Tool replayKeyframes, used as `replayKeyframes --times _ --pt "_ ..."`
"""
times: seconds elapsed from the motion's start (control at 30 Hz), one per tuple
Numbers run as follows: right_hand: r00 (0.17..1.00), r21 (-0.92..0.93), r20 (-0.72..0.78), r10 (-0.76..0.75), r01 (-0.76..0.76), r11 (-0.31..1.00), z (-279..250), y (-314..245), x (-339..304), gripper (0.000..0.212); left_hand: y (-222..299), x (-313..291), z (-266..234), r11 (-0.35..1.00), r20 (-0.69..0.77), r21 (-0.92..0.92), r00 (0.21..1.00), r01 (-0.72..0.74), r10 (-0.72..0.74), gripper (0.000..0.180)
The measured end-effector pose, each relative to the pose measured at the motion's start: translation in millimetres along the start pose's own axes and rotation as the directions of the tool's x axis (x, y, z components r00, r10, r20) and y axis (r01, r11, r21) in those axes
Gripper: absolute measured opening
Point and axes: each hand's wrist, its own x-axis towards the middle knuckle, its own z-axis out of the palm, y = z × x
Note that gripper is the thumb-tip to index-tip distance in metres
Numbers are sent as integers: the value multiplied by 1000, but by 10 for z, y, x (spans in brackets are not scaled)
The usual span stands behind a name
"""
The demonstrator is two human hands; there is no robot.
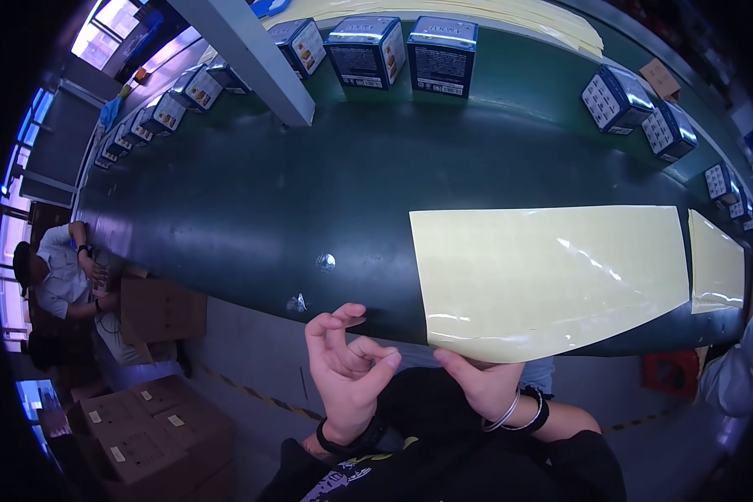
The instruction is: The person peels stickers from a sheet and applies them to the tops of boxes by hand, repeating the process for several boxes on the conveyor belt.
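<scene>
A large glossy pale yellow sheet [552,276] lies on the dark green work surface [226,201], its front edge reaching over the near side. My right hand [489,393] is at that front edge, closed on it, the thumb showing and the other fingers hidden beneath the sheet. Just left of the sheet, my left hand [347,376] is raised with curled fingers. Its thumb and index tips come together, and what lies between them is too small to tell. A shiny clear bit seems to be at another fingertip. Two small clear pieces, one round sticker [326,263] and one crumpled piece [297,303], lie beyond it.
Blue-and-white boxes [442,57] line the far side, left and right. A grey post [251,63] stands at the back left. More yellow sheets [717,263] lie at right. Cartons [155,431] are stacked lower left, near a seated person [63,272]. Another person's sleeve [736,368] shows at right.
</scene>
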Motion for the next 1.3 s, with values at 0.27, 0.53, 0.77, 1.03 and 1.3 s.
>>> replayKeyframes --times 0.27,0.53,0.77,1.03,1.3 --pt "989 -104 52 -136 141 985 -43 4 5 27 -41 -31 238 999 -28 -22 999 -27 26 67" --pt "971 122 -3 -237 236 964 27 -83 35 26 -76 -101 370 977 -33 -6 976 -215 215 68" --pt "978 98 27 -207 204 974 -11 -97 -24 25 -121 -108 477 951 -41 -13 951 -309 308 68" --pt "980 122 20 -196 192 974 -79 -107 -20 22 -199 -145 504 917 10 93 921 -389 389 70" --pt "973 93 46 -227 222 971 -160 -104 -23 21 -272 -203 586 843 33 244 872 -480 488 71"
